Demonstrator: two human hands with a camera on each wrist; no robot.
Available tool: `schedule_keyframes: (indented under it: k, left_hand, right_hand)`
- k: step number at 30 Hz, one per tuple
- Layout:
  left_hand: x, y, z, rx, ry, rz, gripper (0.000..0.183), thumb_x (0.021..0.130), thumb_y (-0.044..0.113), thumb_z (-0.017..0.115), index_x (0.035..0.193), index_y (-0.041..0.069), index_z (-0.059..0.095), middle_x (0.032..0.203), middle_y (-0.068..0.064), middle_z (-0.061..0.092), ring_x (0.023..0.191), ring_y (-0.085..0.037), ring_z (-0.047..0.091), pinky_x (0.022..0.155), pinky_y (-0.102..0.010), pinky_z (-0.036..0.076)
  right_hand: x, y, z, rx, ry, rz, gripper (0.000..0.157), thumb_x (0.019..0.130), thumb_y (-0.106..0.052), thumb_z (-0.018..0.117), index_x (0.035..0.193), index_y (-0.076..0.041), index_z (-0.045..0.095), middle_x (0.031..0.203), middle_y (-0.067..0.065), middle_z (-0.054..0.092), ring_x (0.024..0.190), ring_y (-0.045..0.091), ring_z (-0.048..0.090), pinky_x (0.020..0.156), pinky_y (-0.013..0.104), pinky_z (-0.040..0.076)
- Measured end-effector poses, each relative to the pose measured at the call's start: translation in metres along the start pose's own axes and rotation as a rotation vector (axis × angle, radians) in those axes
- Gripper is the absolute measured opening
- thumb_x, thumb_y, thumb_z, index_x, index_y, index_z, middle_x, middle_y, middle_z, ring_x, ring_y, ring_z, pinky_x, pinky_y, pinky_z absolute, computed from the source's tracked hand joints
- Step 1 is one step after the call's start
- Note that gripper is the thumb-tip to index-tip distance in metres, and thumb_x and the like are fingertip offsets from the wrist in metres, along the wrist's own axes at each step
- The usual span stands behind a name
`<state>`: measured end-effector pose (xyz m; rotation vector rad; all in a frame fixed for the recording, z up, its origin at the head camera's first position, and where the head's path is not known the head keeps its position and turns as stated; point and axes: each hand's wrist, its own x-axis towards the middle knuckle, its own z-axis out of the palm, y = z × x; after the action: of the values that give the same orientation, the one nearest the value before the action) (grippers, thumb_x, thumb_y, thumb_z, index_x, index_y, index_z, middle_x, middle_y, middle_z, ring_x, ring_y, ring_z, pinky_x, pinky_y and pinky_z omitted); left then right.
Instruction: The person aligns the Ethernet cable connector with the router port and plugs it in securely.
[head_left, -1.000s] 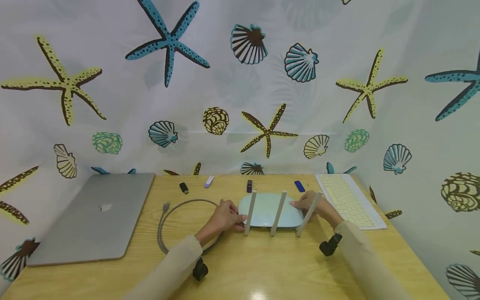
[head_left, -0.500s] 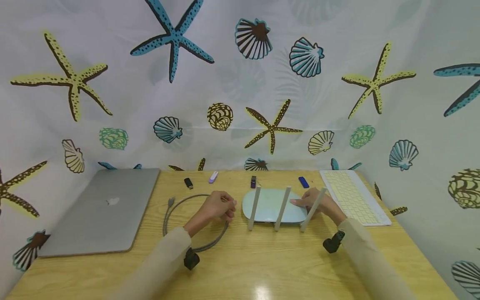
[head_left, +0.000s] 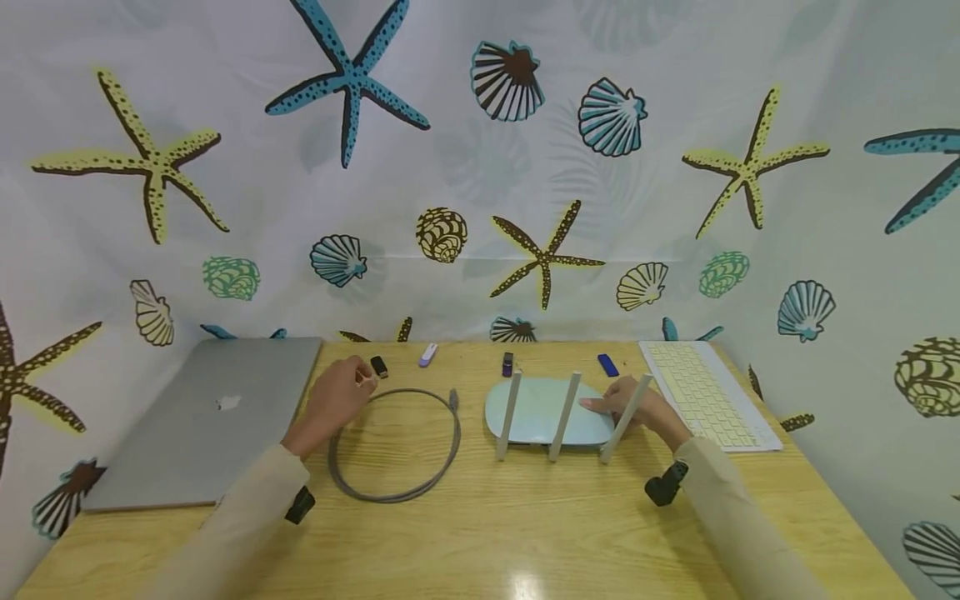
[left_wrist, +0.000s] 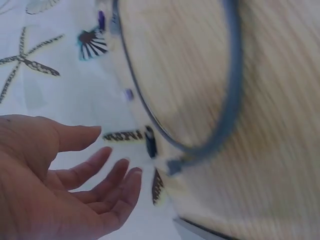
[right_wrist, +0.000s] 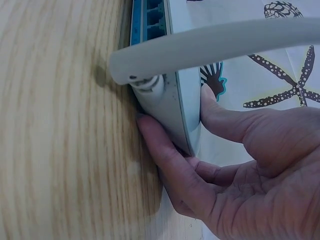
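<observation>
A pale white-green router (head_left: 540, 408) with three antennas rests on the table right of centre. My right hand (head_left: 654, 414) holds its right end, and in the right wrist view the thumb lies on the top shell with fingers beneath. One grey antenna (right_wrist: 200, 50) and the blue port strip (right_wrist: 146, 22) show there too. My left hand (head_left: 337, 398) is above the left side of a looped grey cable (head_left: 390, 499), near a black USB stick (head_left: 378, 367). Its fingers are loosely bent with nothing between them in the left wrist view. A cable plug (left_wrist: 174, 166) appears beyond its fingertips.
A grey laptop (head_left: 202, 433) lies closed on the left. On the right is a white keyboard (head_left: 708, 400). Along the back edge are a white-purple USB stick (head_left: 428, 355), a dark purple one (head_left: 507, 364) and a blue one (head_left: 607, 365). A patterned curtain (head_left: 480, 192) stands behind.
My left hand has let go of the router's left end and moved left, across the cable loop to its far side. My right hand stays on the router.
</observation>
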<state>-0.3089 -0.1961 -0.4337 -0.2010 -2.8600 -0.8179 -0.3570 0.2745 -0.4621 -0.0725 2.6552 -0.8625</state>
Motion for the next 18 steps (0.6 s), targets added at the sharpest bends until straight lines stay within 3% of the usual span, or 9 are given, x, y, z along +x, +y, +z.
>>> schedule_keyframes:
  k: [6, 13, 18]
  left_hand:
    - [-0.009, -0.021, -0.004, 0.107, -0.100, -0.068, 0.039, 0.095, 0.017, 0.060, 0.118, -0.014, 0.055, 0.112, -0.035, 0.056, 0.092, -0.042, 0.059, 0.066, -0.047, 0.055]
    - [-0.013, -0.034, 0.002, 0.124, -0.093, -0.061, 0.029, 0.096, 0.013, 0.059, 0.105, -0.014, 0.056, 0.095, -0.029, 0.058, 0.072, -0.030, 0.055, 0.051, -0.035, 0.046]
    - [-0.007, -0.044, 0.004, 0.124, -0.107, -0.061, 0.023, 0.096, 0.014, 0.060, 0.104, -0.008, 0.062, 0.095, -0.024, 0.066, 0.072, -0.027, 0.062, 0.053, -0.036, 0.051]
  right_hand:
    - [0.004, 0.003, 0.001, -0.004, -0.006, 0.024, 0.054, 0.083, -0.058, 0.070, 0.058, -0.015, 0.049, 0.051, -0.005, 0.042, 0.050, 0.010, 0.039, 0.047, 0.021, 0.040]
    - [0.005, 0.004, 0.002, 0.006, -0.014, 0.013, 0.055, 0.082, -0.059, 0.070, 0.057, -0.015, 0.049, 0.050, -0.005, 0.041, 0.049, 0.011, 0.039, 0.047, 0.021, 0.041]
    - [0.004, 0.004, 0.002, 0.029, -0.006, 0.016, 0.055, 0.081, -0.060, 0.071, 0.057, -0.016, 0.047, 0.049, -0.005, 0.040, 0.048, 0.011, 0.038, 0.046, 0.021, 0.041]
